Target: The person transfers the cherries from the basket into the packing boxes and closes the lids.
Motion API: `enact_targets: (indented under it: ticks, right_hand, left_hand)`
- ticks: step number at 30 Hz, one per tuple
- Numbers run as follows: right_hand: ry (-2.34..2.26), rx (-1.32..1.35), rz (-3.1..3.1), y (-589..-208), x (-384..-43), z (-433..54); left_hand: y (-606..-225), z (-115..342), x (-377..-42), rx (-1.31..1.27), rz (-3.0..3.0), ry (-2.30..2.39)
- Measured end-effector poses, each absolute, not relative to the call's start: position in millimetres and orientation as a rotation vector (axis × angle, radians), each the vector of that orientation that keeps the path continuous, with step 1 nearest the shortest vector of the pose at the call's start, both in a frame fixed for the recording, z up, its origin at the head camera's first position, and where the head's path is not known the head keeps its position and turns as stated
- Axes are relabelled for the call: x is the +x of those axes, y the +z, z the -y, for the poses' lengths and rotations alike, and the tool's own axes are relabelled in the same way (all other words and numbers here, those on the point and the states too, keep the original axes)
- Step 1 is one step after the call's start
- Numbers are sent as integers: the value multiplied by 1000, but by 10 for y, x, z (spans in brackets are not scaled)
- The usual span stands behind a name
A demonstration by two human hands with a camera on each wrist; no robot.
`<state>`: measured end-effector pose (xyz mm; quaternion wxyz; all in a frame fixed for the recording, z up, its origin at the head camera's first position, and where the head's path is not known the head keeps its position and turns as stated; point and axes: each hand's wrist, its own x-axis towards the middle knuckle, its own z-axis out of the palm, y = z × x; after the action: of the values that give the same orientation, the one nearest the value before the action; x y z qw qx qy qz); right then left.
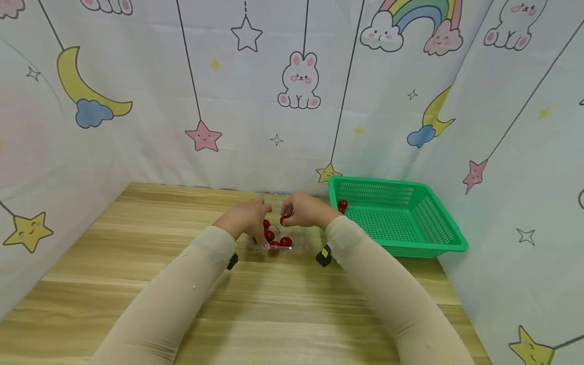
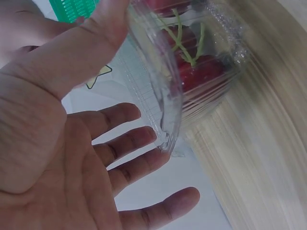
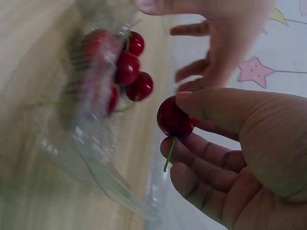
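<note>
Cherries (image 3: 127, 67) lay clustered in a clear plastic box (image 2: 174, 100) on the wooden table (image 1: 274, 314). At the box's left side, the left hand (image 1: 244, 217) had its fingers spread and nearly straight, fingertips at the rim. The right hand (image 1: 307, 209) pinched a single cherry (image 3: 171, 119) between thumb and fingers, seen over the box from the head view. To the right, a green basket (image 1: 388, 228) held more cherries (image 1: 342, 204) at its left end.
</note>
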<state>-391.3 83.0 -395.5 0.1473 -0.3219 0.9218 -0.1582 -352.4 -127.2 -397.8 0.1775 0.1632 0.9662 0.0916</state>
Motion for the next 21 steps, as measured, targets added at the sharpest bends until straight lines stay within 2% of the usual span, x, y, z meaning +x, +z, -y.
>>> enact_targets:
  ticks: [9,21]
  right_hand:
    - [-446,-870,-2722,-4258,-3921,-612]
    - [-524,-832,-2746,-4345,-3873,-570]
  left_hand:
    - [-3980,1274,-3514,465,-2744,262]
    - [-3991,1277,-3510,455,-2749,271]
